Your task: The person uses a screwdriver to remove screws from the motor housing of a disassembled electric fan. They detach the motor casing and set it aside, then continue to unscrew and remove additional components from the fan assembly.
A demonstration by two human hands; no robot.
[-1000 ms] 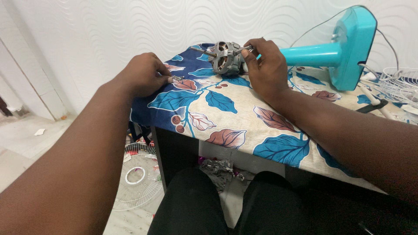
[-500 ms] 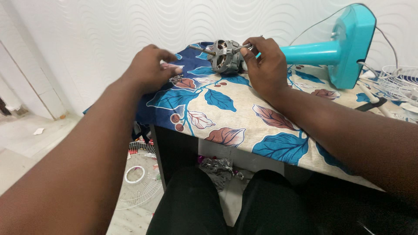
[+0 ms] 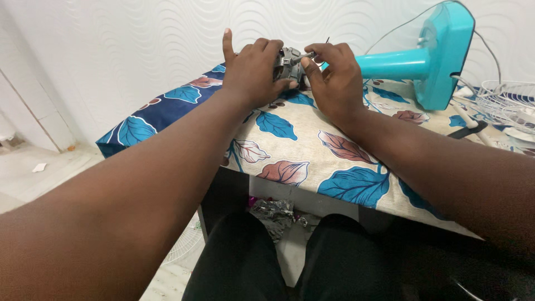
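Two hands meet on the small grey fan motor at the far edge of the leaf-print tabletop. Your left hand is clamped round its body, index finger raised; your right hand pinches a thin metal part at its top. Keep the housing braced while the fingertips work. The motor looks metallic, ribbed and compact, just beside the turquoise fan stand

A small grey metal motor sits at the upper middle of the frame, at the far edge of the desk. It is mostly hidden, clasped from both sides. A thin metal tool touches its right side.
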